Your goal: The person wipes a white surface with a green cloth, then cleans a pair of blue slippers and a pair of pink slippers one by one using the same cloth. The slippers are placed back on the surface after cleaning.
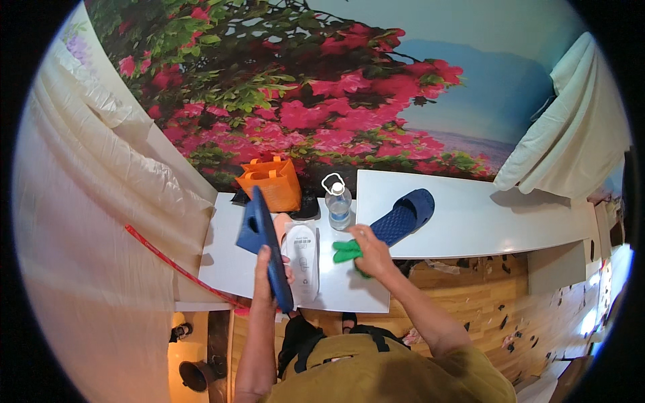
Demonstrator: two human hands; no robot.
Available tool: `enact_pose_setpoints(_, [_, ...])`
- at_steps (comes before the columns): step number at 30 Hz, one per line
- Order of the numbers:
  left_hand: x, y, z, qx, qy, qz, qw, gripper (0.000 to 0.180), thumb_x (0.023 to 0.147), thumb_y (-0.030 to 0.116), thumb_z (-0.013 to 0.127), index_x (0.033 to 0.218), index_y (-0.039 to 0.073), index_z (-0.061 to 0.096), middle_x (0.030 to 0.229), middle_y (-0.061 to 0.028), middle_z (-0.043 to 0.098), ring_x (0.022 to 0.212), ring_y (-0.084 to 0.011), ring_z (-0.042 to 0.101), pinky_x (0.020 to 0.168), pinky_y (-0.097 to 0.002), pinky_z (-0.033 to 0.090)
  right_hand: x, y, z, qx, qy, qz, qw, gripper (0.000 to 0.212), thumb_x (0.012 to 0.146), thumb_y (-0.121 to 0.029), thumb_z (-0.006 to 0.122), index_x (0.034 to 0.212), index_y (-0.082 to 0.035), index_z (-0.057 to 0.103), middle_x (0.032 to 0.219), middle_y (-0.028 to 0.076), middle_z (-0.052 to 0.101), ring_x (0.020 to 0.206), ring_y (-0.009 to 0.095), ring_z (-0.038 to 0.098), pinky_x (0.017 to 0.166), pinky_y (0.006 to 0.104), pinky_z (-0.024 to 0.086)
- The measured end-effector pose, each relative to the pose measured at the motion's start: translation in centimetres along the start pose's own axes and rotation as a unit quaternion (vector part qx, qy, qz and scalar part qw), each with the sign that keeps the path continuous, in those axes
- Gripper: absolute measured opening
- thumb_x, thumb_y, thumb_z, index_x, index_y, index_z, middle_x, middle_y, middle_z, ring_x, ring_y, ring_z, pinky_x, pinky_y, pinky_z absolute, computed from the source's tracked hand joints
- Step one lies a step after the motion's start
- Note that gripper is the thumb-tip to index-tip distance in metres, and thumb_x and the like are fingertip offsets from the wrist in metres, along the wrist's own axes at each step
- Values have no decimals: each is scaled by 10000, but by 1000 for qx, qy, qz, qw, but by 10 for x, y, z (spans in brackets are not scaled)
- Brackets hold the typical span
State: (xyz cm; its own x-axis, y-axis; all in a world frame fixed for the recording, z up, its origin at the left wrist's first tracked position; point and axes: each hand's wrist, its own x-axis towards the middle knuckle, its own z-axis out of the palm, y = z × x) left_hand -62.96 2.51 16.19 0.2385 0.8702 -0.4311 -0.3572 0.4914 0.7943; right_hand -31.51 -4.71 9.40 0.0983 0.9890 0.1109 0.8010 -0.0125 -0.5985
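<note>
My left hand [267,274] grips a dark blue slide sandal [272,245] by its lower part and holds it on edge above the white table [349,289]. In my right hand [373,251] is a bunched green cloth [345,251], off to the right of the held sandal. Just beyond that hand, a second blue slide sandal [403,218] lies on the tabletop with its strap end pointing away. Between my hands lies a white insole-shaped package [304,262] with dark print, and a pinkish item [281,221] partly shows behind it.
A clear plastic bottle [338,208] with a white handle stands behind the package. At the back left is an orange bag [272,185] with black items beside it. Light curtains [568,121] hang on both sides. Scraps litter the wooden floor [463,295]; a dark bucket [195,376] stands lower left.
</note>
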Motion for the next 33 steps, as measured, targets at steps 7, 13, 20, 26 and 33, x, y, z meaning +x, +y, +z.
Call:
enact_pose_setpoints(7, [25,-43,62,235,-108,51,965,780,999,426,826,1570,3,503,1395,-161,647,1170,-233,643,991,-365,535,5,92,17,-100,-57,72,991,693,868,-117,782,1545,-113,636,1704,129,538,1201,403,756,1017,511,618])
enact_pose_setpoints(13, [79,-85,108,423,-118,119,891,1118,867,592,913,1624,-97,464,1522,-312,578,1418,-390,591,1199,-444,479,-39,86,-14,-132,-68,75,986,679,876,-9,730,1532,-176,677,1723,52,545,1072,384,743,944,488,637])
enact_pose_setpoints(20, [124,-125,182,530,-91,157,828,1124,801,646,913,1657,89,443,1476,-306,495,1361,-511,587,1173,-537,498,-82,100,-27,-170,-1,59,984,693,860,25,760,1524,-162,693,1690,126,563,1086,384,712,931,474,633])
enact_pose_setpoints(26, [155,-159,212,565,-68,177,803,1066,859,591,868,1670,86,395,1453,-321,483,1339,-556,565,1133,-585,492,-130,99,-9,23,148,247,957,594,920,-46,793,1502,-94,682,1527,212,660,1209,376,719,991,467,618])
enact_pose_setpoints(33, [158,-193,194,630,-115,262,722,934,916,499,831,1734,248,458,1571,-339,436,1428,-531,438,1216,-638,323,-185,69,54,587,222,349,696,446,1004,-90,762,1437,-20,684,1291,152,778,1181,325,759,1038,508,599])
